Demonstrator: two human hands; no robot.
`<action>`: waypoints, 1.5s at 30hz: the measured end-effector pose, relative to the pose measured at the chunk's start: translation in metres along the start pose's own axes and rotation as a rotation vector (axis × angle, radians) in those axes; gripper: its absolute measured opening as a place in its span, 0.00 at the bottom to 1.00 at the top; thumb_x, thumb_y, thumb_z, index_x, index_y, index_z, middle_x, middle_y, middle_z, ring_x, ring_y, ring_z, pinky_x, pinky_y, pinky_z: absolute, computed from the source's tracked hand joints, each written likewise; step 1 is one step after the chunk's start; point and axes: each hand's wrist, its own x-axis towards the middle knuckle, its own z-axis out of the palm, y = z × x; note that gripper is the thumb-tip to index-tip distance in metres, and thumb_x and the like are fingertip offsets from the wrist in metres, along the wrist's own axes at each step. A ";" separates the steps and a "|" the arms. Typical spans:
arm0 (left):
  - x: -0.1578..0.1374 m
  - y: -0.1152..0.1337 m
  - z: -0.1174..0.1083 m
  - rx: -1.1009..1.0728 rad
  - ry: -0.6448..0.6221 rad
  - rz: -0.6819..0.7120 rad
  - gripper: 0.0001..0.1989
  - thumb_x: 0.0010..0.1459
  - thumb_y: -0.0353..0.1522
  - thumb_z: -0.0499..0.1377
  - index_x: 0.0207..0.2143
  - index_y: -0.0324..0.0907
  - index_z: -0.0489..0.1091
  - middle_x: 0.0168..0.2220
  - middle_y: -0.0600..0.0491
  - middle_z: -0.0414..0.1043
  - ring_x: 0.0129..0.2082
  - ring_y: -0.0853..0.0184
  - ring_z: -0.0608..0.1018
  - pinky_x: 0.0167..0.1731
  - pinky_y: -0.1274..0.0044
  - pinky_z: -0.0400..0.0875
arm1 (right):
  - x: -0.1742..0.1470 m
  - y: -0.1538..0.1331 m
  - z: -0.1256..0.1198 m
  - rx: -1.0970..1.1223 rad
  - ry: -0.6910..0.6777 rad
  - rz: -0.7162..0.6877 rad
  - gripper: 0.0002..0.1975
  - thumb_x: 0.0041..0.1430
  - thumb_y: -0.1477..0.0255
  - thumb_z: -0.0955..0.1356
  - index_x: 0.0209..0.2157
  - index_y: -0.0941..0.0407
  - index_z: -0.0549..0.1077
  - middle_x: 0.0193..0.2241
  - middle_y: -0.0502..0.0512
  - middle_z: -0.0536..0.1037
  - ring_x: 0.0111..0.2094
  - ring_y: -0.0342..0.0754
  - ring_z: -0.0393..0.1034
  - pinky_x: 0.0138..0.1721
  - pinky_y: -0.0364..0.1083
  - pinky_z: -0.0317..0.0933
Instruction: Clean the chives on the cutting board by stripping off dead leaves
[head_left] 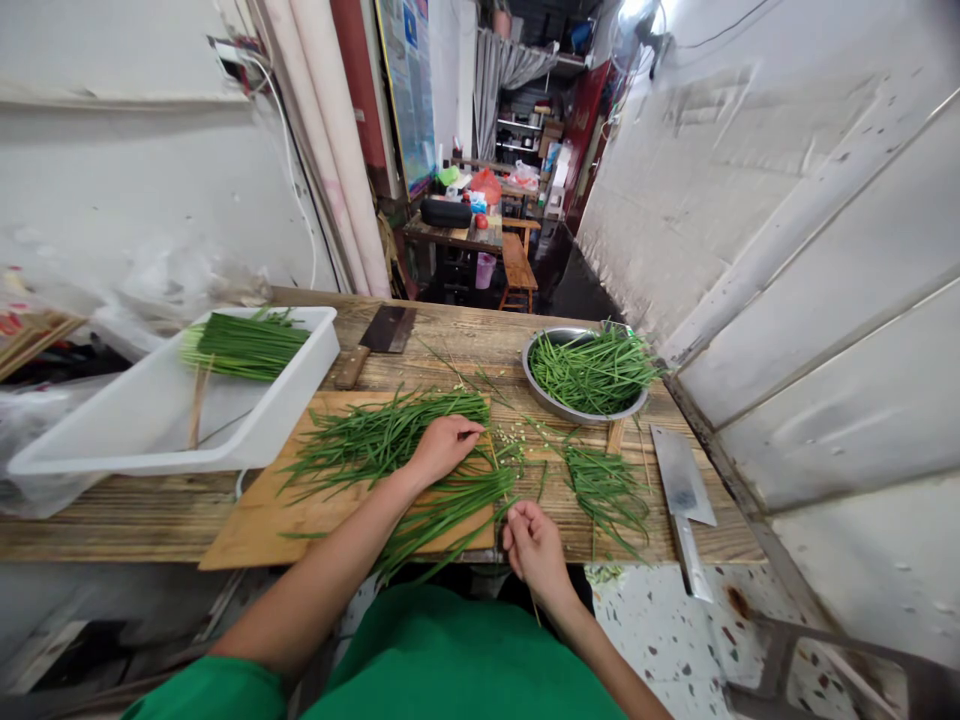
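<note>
My left hand [442, 447] lies over a heap of long green garlic chives [367, 435] on a wooden cutting board [262, 510]. Its fingers are closed in a pinch at the cut ends; exactly what sits between the fingertips is partly hidden. Lower and to the right, my right hand [534, 550] is closed on a thin tan stick, whose lower end shows beneath the hand. A looser bunch of chives [450, 505] spreads between both hands, its ends beside the right fingertips. Another small bunch of chives [607, 490] lies to the right on the wooden table [465, 330].
A steel bowl [551, 400] heaped with chives stands at the back right. One cleaver [682, 480] lies at the right, its handle over the edge; a dark cleaver [386, 330] lies behind the board. The white tray [150, 458] at left holds more chives. A wall [817, 350] borders the right.
</note>
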 end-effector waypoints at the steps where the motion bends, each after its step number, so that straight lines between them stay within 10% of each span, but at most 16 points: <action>1: -0.003 0.003 0.000 -0.021 -0.008 0.007 0.10 0.52 0.28 0.54 0.34 0.40 0.75 0.32 0.51 0.75 0.30 0.70 0.74 0.34 0.79 0.67 | 0.000 0.000 0.000 0.003 0.001 -0.004 0.20 0.48 0.53 0.65 0.24 0.55 0.59 0.11 0.40 0.62 0.06 0.32 0.45 0.06 0.34 0.37; 7: -0.022 0.020 -0.007 -0.075 -0.328 0.260 0.11 0.55 0.29 0.53 0.35 0.42 0.75 0.33 0.51 0.74 0.34 0.69 0.73 0.37 0.80 0.65 | -0.001 0.000 0.000 0.010 -0.004 -0.017 0.19 0.49 0.54 0.64 0.24 0.55 0.59 0.11 0.39 0.62 0.06 0.32 0.45 0.06 0.34 0.37; 20: 0.003 0.010 -0.005 0.711 -0.181 -0.034 0.10 0.56 0.27 0.49 0.30 0.36 0.70 0.31 0.46 0.67 0.31 0.66 0.72 0.32 0.77 0.63 | -0.001 -0.002 0.000 -0.014 0.001 -0.022 0.20 0.49 0.53 0.64 0.24 0.56 0.59 0.11 0.40 0.62 0.06 0.32 0.45 0.07 0.34 0.37; 45: 0.001 0.008 -0.008 0.619 -0.255 0.074 0.09 0.55 0.27 0.51 0.32 0.37 0.71 0.30 0.47 0.70 0.33 0.64 0.73 0.34 0.77 0.64 | -0.002 -0.002 -0.001 0.011 0.000 -0.015 0.19 0.49 0.54 0.64 0.24 0.56 0.59 0.12 0.39 0.62 0.06 0.32 0.45 0.06 0.34 0.36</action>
